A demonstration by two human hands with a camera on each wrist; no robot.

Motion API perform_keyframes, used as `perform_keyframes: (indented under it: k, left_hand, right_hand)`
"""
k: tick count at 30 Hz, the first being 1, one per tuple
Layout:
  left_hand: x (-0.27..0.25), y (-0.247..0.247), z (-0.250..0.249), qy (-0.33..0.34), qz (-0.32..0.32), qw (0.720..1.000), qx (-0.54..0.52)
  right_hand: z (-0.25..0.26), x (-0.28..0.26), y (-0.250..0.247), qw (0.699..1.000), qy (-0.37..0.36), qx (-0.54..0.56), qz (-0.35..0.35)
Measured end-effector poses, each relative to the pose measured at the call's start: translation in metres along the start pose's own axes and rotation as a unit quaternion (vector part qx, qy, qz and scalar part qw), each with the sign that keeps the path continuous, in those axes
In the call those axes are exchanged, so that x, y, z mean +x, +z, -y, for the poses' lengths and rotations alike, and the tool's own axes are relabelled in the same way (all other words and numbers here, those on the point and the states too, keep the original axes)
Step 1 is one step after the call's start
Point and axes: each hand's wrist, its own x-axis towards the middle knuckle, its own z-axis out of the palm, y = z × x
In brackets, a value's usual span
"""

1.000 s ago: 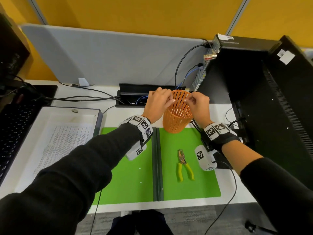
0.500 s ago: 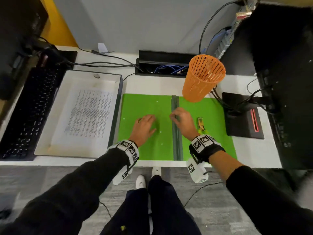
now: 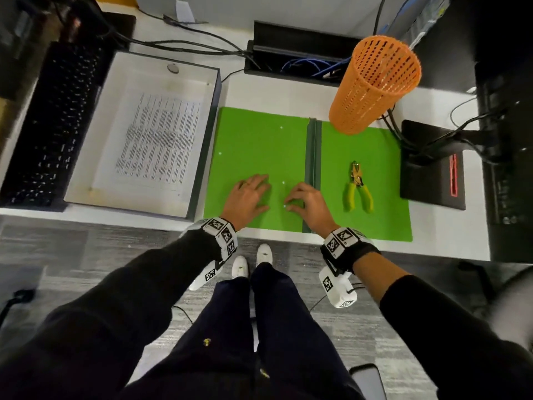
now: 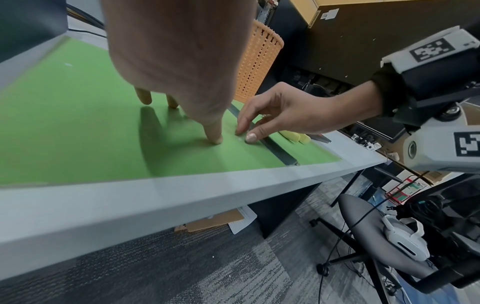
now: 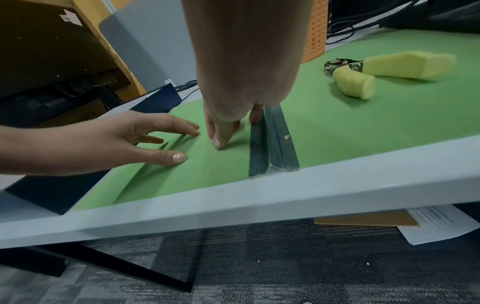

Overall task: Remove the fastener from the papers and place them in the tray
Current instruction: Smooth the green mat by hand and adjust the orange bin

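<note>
A printed paper sheet (image 3: 155,140) lies flat in the white tray (image 3: 121,82) at the left of the desk. No fastener shows on it. On the green mat (image 3: 253,140) my left hand (image 3: 259,193) rests with spread, straight fingers. Just to its right, my right hand (image 3: 290,201) stands beside the mat's dark centre strip (image 3: 313,151), its fingers bent and their tips on the mat. Neither hand holds anything. The wrist views show the same: right hand (image 4: 245,133), left hand (image 5: 179,145). Pliers with yellow-green handles (image 3: 357,186) lie right of the strip.
An orange mesh cup (image 3: 372,85) stands at the mat's back right corner. A black keyboard (image 3: 49,125) lies left of the tray. A cable trough (image 3: 297,62) runs along the back. A black device (image 3: 432,168) and cables sit right of the mat. The desk's front edge (image 4: 182,191) is just behind my wrists.
Both hands left the orange cup's rim and came down onto the green mat near the front edge. The head view has tipped downward.
</note>
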Motion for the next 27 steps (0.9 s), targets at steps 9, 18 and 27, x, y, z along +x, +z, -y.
perform_keyframes:
  k: [9,18,27]
  left_hand:
    - [0.001,0.000,-0.006,-0.019,0.000,1.000,-0.017]
    - [0.001,0.003,-0.007,-0.020,-0.004,1.000,-0.015]
    - [0.004,0.000,-0.011,-0.022,-0.007,1.000,-0.012]
  right_hand:
    - [-0.001,0.001,0.007,0.998,-0.023,-0.049,-0.016]
    - [0.002,0.004,0.009,0.988,-0.063,-0.140,0.008]
    - [0.001,0.009,0.012,0.974,-0.102,-0.194,0.057]
